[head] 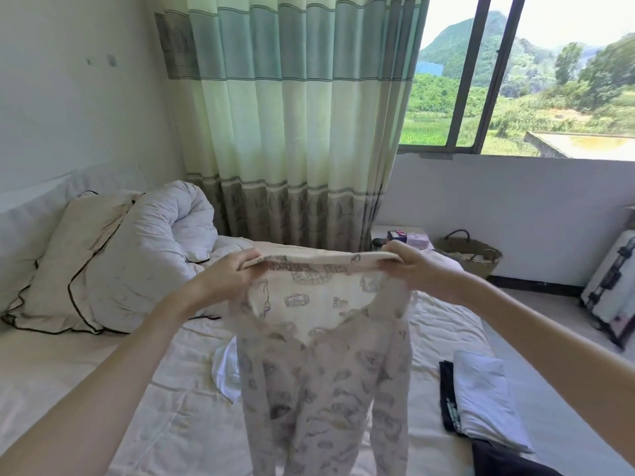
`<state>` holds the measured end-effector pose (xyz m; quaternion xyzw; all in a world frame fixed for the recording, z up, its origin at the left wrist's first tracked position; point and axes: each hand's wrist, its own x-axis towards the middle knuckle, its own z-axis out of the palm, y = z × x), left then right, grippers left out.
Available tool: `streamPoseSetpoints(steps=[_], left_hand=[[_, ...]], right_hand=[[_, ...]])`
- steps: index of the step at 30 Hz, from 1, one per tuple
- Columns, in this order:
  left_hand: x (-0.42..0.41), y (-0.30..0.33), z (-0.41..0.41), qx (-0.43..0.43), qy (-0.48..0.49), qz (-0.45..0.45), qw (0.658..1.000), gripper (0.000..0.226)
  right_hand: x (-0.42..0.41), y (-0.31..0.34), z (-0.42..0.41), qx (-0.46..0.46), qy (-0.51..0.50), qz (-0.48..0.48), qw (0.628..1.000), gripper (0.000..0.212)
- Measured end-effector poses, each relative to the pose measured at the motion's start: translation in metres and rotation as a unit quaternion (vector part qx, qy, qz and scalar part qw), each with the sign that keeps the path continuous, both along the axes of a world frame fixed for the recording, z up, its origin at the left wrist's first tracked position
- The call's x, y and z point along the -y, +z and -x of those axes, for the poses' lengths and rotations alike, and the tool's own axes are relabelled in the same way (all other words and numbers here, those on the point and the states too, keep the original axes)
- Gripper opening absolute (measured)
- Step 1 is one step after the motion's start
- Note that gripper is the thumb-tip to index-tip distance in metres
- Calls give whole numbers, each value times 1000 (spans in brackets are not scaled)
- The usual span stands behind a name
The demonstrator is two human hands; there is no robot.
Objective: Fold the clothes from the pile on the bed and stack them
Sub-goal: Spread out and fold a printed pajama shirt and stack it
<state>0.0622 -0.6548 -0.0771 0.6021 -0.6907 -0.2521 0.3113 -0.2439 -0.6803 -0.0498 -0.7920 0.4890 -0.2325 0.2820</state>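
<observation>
I hold a pale printed garment up in the air over the bed. My left hand grips its top edge at the left. My right hand grips the same edge at the right, so the edge is stretched between them. The rest of the garment hangs down toward me. A white garment lies on the bed behind it, partly hidden. At the bed's right side sits a stack of folded clothes: a white piece on top of a black one.
A pillow and a bundled white duvet lie at the head of the bed on the left. A striped curtain hangs behind. A woven basket, a bedside table and a suitcase stand on the right.
</observation>
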Motion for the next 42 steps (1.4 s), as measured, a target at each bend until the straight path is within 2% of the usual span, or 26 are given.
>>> streamPoseSetpoints(steps=[2,4,6,9,12,14,16,19,23,26,28,30,33,38,40,42], left_hand=[[-7,-3,0,-105,-13,-34,994,21],[-11,2,1,-236,-15,-84,968,14],[-12,7,-1,-292,-25,-104,950,12],[-16,12,-3,-260,-54,-99,959,10],[-22,15,-7,-215,-74,-115,967,36],[-28,22,-8,-201,-94,-133,966,50],[-33,29,-9,-204,-118,-158,959,57],[-39,30,-11,-218,-168,-208,938,77],[-51,20,-12,-271,-231,-268,895,94],[-56,10,-11,-338,-266,-269,862,76],[-57,2,-8,-352,-241,-249,869,63],[-54,-5,-1,-325,-195,-214,900,59],[-48,-11,6,-280,-103,-133,945,31],[-35,-17,0,-251,9,-36,967,16],[-30,-18,0,-233,36,-9,972,6],[-24,-18,2,-187,60,27,980,11]], right_hand=[[1,0,-1,21,-12,4,1000,10],[6,5,-3,143,0,-62,988,15],[11,9,-4,228,10,-110,967,16],[15,7,-1,211,11,-100,972,16],[15,12,3,168,-2,-82,982,17],[16,19,7,197,4,-116,974,13],[18,26,11,268,22,-172,948,10],[22,31,16,346,36,-216,912,16],[30,29,22,360,40,-262,895,18],[38,23,28,339,20,-296,893,25],[42,18,32,334,24,-314,888,24],[45,13,36,332,44,-327,884,25],[49,8,43,351,102,-357,860,29],[45,8,50,374,213,-396,811,40],[42,8,49,379,217,-372,819,38],[39,6,45,389,178,-317,847,36]])
